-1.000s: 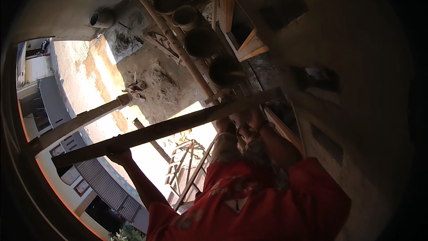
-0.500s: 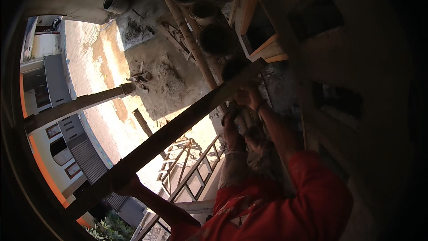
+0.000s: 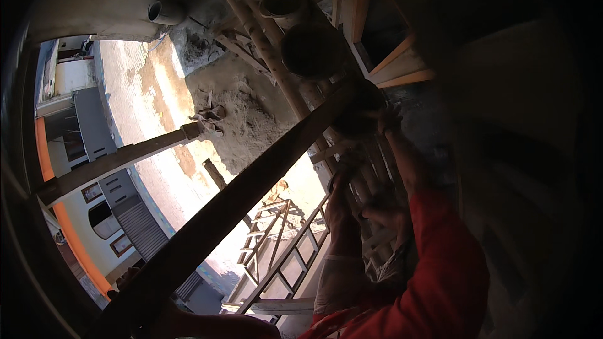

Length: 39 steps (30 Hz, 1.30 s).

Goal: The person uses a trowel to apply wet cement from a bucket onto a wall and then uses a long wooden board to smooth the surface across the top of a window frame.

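Note:
A long dark wooden beam (image 3: pixel 245 182) runs diagonally from the lower left to the dark buckets near the middle. My left hand (image 3: pixel 127 278) is at the beam's lower end, its fingers showing over the far edge; the palm is lost in shadow. Beyond the beam's upper end, my right hand (image 3: pixel 389 120) is apart from the wood, beside the rim of a dark bucket (image 3: pixel 361 103). Its fingers look stretched out, though the light is dim. Under my bare feet (image 3: pixel 380 212) lie bamboo poles (image 3: pixel 375 162).
More buckets (image 3: pixel 284 3) stand in a row along a thick bamboo pole (image 3: pixel 251 28). Far below are a sandy ground (image 3: pixel 242 110), a ladder-like frame (image 3: pixel 292 260) and a wooden post (image 3: pixel 119 160). An orange-edged wooden frame (image 3: pixel 402 66) is at the right, by a dark wall.
My right hand has left the beam's upper end and moved right, to the bucket. My left hand has shifted down and left along the beam. The view has swung slightly.

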Motion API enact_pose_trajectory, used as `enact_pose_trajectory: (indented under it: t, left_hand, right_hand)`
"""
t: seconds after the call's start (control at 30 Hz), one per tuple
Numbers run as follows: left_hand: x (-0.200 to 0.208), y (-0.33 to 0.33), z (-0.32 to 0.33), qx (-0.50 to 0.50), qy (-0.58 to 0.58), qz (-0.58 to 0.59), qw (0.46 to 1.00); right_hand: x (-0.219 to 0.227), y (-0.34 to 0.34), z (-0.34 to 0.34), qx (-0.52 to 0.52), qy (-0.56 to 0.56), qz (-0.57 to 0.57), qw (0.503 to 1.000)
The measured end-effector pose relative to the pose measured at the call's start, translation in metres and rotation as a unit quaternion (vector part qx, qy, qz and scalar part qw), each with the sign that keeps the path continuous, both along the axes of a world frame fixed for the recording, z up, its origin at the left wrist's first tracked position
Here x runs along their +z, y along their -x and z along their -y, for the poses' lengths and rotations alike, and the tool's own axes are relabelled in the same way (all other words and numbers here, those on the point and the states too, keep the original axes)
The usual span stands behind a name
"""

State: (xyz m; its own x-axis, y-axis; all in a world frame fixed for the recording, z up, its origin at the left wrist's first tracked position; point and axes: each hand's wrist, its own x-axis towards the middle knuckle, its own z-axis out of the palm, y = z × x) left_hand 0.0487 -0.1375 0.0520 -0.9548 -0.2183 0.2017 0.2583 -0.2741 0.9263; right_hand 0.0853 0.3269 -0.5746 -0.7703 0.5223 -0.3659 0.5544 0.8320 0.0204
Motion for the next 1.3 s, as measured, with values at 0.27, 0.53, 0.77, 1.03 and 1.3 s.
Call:
enact_pose_trajectory:
  t: [0.27, 0.53, 0.77, 1.03, 1.3]
  left_hand:
    - [0.001, 0.033, -0.038, -0.017, 0.000, -0.054, 0.998]
    - [0.037, 0.013, -0.094, 0.191, 0.069, -0.067, 0.977]
    - [0.072, -0.012, -0.101, 0.192, 0.079, -0.067, 0.976]
    - [0.071, -0.028, -0.123, 0.193, 0.080, -0.077, 0.975]
    - [0.067, -0.040, -0.156, 0.244, 0.099, -0.081, 0.961]
  right_hand:
    - [-0.092, 0.010, -0.028, -0.003, 0.230, -0.340, 0.912]
    - [0.058, -0.041, -0.007, 0.124, 0.198, 0.034, 0.972]
    - [0.180, -0.081, -0.010, -0.059, 0.238, 0.023, 0.969]
    - [0.144, -0.093, 0.001, -0.082, 0.314, -0.256, 0.911]
    - [0.121, -0.064, 0.020, -0.030, 0.287, -0.175, 0.941]
